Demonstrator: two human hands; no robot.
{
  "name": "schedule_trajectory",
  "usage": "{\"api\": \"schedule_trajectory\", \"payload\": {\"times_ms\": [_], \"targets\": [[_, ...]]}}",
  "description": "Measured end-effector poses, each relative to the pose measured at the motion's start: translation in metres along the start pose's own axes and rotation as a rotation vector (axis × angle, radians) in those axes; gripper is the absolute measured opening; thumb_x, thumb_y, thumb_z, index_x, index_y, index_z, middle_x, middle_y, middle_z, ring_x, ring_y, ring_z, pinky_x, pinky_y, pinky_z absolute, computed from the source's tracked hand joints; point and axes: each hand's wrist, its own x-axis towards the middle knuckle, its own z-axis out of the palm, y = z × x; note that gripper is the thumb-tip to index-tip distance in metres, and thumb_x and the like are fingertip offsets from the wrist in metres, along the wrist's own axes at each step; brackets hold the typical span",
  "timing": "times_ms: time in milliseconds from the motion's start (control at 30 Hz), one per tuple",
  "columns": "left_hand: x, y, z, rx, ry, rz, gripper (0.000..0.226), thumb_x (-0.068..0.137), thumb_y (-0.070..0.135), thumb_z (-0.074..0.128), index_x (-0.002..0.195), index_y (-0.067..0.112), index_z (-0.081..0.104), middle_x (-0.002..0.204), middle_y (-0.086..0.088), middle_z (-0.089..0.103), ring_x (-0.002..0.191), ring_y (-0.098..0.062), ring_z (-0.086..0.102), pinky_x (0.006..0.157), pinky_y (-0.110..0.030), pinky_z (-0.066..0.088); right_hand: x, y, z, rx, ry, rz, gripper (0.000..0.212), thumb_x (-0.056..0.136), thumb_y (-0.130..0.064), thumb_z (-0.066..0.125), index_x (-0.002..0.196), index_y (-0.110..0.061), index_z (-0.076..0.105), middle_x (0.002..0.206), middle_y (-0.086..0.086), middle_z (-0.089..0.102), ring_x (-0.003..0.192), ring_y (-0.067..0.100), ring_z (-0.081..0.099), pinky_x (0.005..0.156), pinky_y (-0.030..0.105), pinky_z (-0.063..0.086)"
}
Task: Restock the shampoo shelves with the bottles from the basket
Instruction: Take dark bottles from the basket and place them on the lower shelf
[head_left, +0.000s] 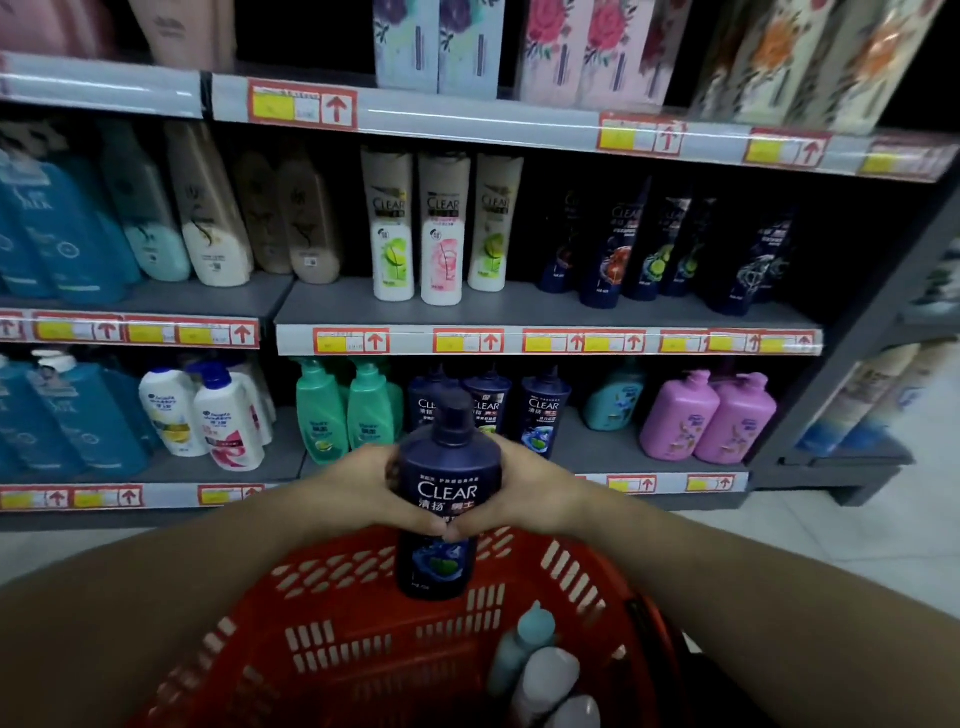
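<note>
A dark blue CLEAR pump bottle stands upright in the air above the red plastic basket. My left hand wraps its left side and my right hand wraps its right side, fingertips meeting across the label. Behind it, on the lowest shelf, matching dark blue CLEAR pump bottles stand in a row. In the basket's right corner lie a teal bottle and two white bottles.
Green pump bottles stand left of the dark blue row, a teal bottle and pink pump bottles to the right. The middle shelf carries white and dark CLEAR bottles. A grey end rack juts out at the right over the white floor.
</note>
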Motion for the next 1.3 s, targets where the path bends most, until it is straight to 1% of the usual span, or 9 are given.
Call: {"api": "schedule_trajectory", "payload": {"times_ms": [100,267,400,567,700,800,900,1067,1300], "targets": [[0.018,0.027,0.0,0.019,0.059,0.052,0.055,0.061,0.0,0.087,0.103,0.027,0.063,0.083,0.026,0.073,0.079,0.011,0.067,0.065,-0.006,0.048,-0.002,-0.014,-0.034,-0.005,0.052,-0.032,0.08,0.058,0.006,0.089,0.128,-0.014,0.055,0.119,0.004,0.071,0.112,0.019,0.067,0.099,0.036,0.053],[0.055,0.077,0.0,0.13,0.117,0.13,0.055,0.056,0.023,0.092,0.1,0.038,0.062,0.1,0.02,0.07,0.093,0.006,0.065,0.081,-0.016,0.05,-0.006,-0.028,-0.091,-0.01,0.139,-0.04,0.069,0.059,0.01,0.086,0.119,-0.014,0.061,0.107,0.004,0.075,0.101,0.022,0.072,0.082,0.033,0.059],[0.095,0.103,0.023,0.155,0.219,0.217,0.062,0.059,0.03,0.09,0.112,0.032,0.059,0.099,0.021,0.067,0.095,0.001,0.063,0.083,-0.019,0.048,-0.009,-0.018,-0.138,0.008,0.267,-0.038,0.066,0.062,0.012,0.084,0.116,-0.018,0.06,0.088,-0.004,0.076,0.078,0.007,0.073,0.062,0.024,0.057],[0.152,0.1,0.072,0.118,0.213,0.233,0.062,0.068,0.031,0.085,0.122,0.026,0.055,0.102,0.018,0.064,0.094,0.001,0.062,0.077,-0.012,0.045,-0.008,0.03,-0.183,-0.019,0.386,-0.008,0.067,0.057,0.013,0.085,0.11,-0.023,0.062,0.097,0.005,0.076,0.092,0.023,0.073,0.077,0.038,0.061],[0.203,0.079,0.108,0.159,0.169,0.164,0.06,0.078,0.025,0.078,0.132,0.02,0.051,0.116,0.006,0.065,0.108,-0.012,0.061,0.09,-0.025,0.045,-0.002,0.085,-0.208,-0.041,0.415,0.044,0.07,0.055,0.013,0.087,0.109,-0.024,0.062,0.098,0.0,0.075,0.089,0.014,0.071,0.075,0.027,0.06],[0.237,0.057,0.132,0.159,0.147,0.069,0.045,0.086,0.017,0.068,0.129,0.016,0.053,0.105,0.002,0.064,0.099,-0.015,0.06,0.08,-0.022,0.04,0.006,0.132,-0.218,-0.014,0.433,0.086,0.074,0.055,0.013,0.087,0.112,-0.026,0.06,0.098,-0.003,0.073,0.088,0.013,0.069,0.075,0.029,0.06],[0.268,0.037,0.152,0.141,0.152,-0.026,0.035,0.088,0.013,0.063,0.123,0.012,0.057,0.101,-0.001,0.065,0.1,-0.018,0.062,0.075,-0.021,0.038,0.023,0.174,-0.223,-0.025,0.444,0.11,0.074,0.054,0.017,0.085,0.116,-0.015,0.06,0.094,-0.004,0.071,0.081,0.008,0.065,0.068,0.017,0.055],[0.313,0.002,0.169,0.07,0.19,-0.152,0.035,0.083,0.018,0.062,0.118,0.015,0.058,0.11,-0.01,0.069,0.104,-0.029,0.062,0.092,-0.035,0.049,0.064,0.223,-0.232,0.002,0.424,0.13,0.07,0.057,0.018,0.083,0.12,-0.005,0.06,0.101,0.005,0.069,0.09,0.014,0.062,0.073,0.013,0.054],[0.366,-0.02,0.179,-0.097,0.169,-0.165,0.084,0.056,0.035,0.058,0.136,0.021,0.039,0.128,-0.008,0.06,0.116,-0.027,0.056,0.103,-0.042,0.044,0.11,0.25,-0.262,0.098,0.382,0.203,0.063,0.054,0.025,0.079,0.108,-0.006,0.067,0.1,0.014,0.073,0.088,0.023,0.067,0.084,0.043,0.059]]}}
